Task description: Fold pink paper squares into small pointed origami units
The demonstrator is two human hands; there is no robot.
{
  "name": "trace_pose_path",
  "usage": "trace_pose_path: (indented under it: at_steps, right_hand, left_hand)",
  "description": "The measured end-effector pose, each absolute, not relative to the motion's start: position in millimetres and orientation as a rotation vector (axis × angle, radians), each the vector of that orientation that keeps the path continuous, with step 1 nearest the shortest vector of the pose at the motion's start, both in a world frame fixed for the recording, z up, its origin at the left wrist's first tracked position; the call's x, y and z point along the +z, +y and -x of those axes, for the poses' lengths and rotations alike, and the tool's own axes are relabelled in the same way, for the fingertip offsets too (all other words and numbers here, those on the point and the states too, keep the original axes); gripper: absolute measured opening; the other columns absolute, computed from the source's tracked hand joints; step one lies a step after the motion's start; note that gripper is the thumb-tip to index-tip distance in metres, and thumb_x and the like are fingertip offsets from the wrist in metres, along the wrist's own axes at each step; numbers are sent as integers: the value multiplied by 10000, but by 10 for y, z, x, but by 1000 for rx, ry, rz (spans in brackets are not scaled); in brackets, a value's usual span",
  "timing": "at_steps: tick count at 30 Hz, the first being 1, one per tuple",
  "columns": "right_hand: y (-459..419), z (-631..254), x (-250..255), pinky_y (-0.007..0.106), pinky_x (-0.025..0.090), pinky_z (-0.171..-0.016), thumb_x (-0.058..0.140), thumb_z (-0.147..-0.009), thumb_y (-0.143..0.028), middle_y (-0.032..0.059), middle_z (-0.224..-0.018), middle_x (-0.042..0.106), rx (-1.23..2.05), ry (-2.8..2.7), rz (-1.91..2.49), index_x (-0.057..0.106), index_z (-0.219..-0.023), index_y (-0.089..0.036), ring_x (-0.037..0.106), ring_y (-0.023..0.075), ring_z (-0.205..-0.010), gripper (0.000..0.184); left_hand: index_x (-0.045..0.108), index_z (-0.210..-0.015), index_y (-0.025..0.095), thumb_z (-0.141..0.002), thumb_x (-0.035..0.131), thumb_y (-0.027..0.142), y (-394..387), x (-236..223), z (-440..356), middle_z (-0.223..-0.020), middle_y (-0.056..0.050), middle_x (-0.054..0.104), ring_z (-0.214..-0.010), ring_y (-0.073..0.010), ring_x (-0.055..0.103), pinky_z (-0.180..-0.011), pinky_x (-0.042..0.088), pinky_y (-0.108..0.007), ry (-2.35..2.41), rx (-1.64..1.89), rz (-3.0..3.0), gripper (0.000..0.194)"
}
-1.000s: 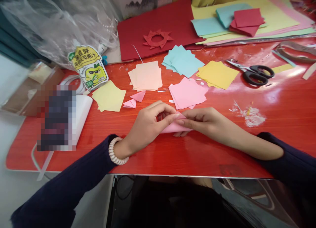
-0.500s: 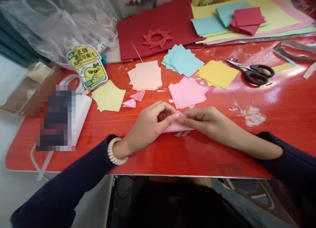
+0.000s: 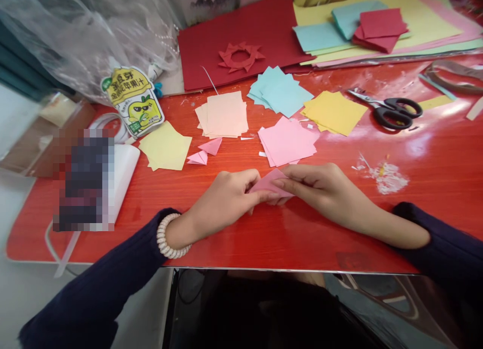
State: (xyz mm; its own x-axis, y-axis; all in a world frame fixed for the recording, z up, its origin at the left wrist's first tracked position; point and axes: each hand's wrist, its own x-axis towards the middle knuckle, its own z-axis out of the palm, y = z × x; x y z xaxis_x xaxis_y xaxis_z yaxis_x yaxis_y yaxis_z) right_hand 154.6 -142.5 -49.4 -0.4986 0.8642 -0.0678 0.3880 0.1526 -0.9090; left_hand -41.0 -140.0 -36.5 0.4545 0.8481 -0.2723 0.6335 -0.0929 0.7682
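Note:
Between my two hands is a folded piece of pink paper (image 3: 269, 180), its point turned up and away from me. My left hand (image 3: 230, 193) pinches its left corner, thumb along the near edge. On the right side, my right hand (image 3: 320, 188) grips it between thumb and fingers; some fingertips are hidden beneath the paper. Just beyond lies a fanned stack of pink squares (image 3: 289, 141). Two small folded pink pieces (image 3: 206, 151) rest on the table to the left of that stack.
Stacks of yellow (image 3: 335, 112), blue (image 3: 279, 91), peach (image 3: 227, 115) and pale yellow paper (image 3: 166, 146) lie around. Black-handled scissors (image 3: 392, 112) and paper scraps (image 3: 388, 177) are to the right. A red folded ring (image 3: 241, 58) sits on red sheets; a juice pouch (image 3: 138, 105) stands left.
My left hand has slid left and down from the paper's top to its left corner. The pink paper now shows a pointed, triangle-like shape. My right hand has barely moved.

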Motion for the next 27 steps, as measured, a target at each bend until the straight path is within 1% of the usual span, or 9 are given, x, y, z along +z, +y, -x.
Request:
trace_pose_path:
  at_steps: [3,7,11,14,18,21,24,27]
  right_hand:
    - [-1433,-1552,-485,283,495,-636,473,-930,-329,21,-786,722,1343,-1962,1175,620,-803,-220,677,170,-719,223]
    - [-1429,-1565,-482,281,500,-633,470,-936,-334,25,-747,714,1375,-1936,1169,616,-802,-217,677,165,-698,230]
    - [-1412,-1576,-482,279,494,-628,470,-940,-357,18,-705,697,1392,-1912,1188,608,-760,-216,666,159,-662,267]
    - [-1400,-1585,-477,281,493,-623,476,-939,-367,15,-683,688,1407,-1894,1192,602,-732,-217,656,154,-634,285]
    - [-1381,-1608,-471,282,498,-615,503,-924,-394,18,-678,687,1405,-1855,1222,598,-718,-215,656,152,-616,289]
    - [-1366,-1626,-462,270,499,-607,534,-901,-433,19,-661,685,1397,-1783,1254,585,-694,-199,662,145,-609,317]
    - [-1357,-1625,-433,250,495,-578,556,-886,-442,14,-633,681,1402,-1739,1256,575,-672,-190,655,131,-584,331]
    - [-1353,-1614,-396,246,498,-574,581,-872,-437,8,-626,681,1423,-1716,1249,571,-654,-198,655,127,-583,324]
  left_hand:
    - [493,-641,170,-844,559,479,-1406,-364,410,-527,51,515,-480,-71,436,-471,315,-210,1248,312,-1730,375]
    - [461,-650,170,-853,552,455,-1393,-358,426,-525,58,528,-413,-41,391,-423,290,-179,1190,321,-1652,361]
    - [505,-721,167,-854,548,459,-1362,-323,458,-575,43,551,-397,-33,399,-395,302,-165,1169,272,-1565,324]
    - [530,-764,166,-873,536,425,-1342,-285,482,-636,33,575,-416,-28,426,-402,330,-159,1130,267,-1530,280]
    - [562,-820,176,-908,484,375,-1329,-290,509,-652,33,598,-414,-30,429,-411,356,-163,1112,271,-1542,232]
    - [584,-887,187,-882,529,384,-1328,-339,523,-704,23,624,-443,-39,440,-414,356,-168,1149,346,-1572,205]
    - [571,-801,180,-832,598,411,-1332,-362,523,-671,27,613,-445,-37,418,-421,336,-175,1194,401,-1614,235]
    - [559,-728,168,-845,585,401,-1337,-329,518,-627,30,610,-421,-32,395,-427,325,-183,1218,399,-1609,262]
